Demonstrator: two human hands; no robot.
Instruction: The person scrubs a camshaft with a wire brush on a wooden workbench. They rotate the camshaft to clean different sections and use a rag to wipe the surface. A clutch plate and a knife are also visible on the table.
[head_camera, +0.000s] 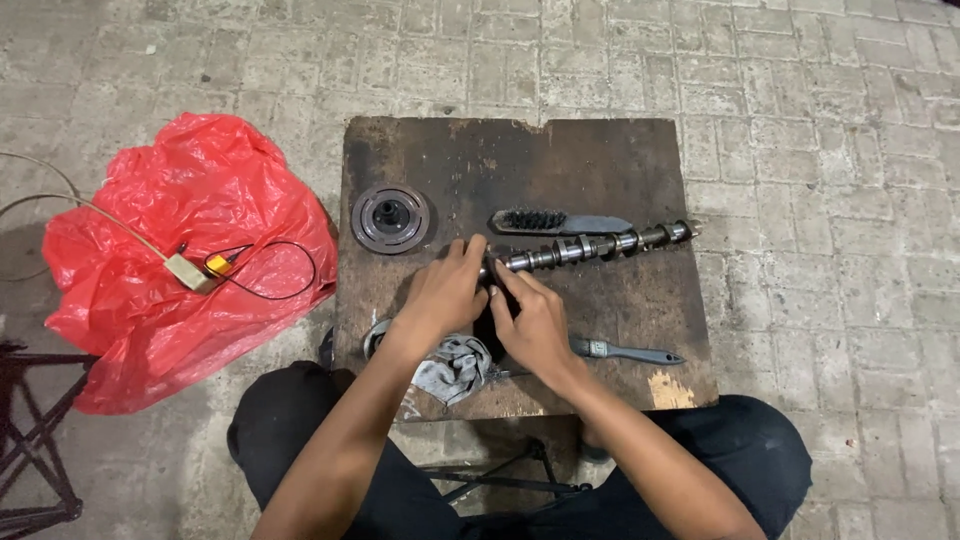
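Metal camshaft (590, 246) mid-board, left hand (447, 290), right hand (530, 322) both pinching its end

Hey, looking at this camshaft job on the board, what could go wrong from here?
The camshaft is round and lies loose on the wooden board, with only both hands at its near end; it might roll toward the board's right edge and drop onto the paving. The wire brush lies right beside the shaft, so a slip could scrape fingers on the bristles. The paintbrush near the right wrist could get knocked off.
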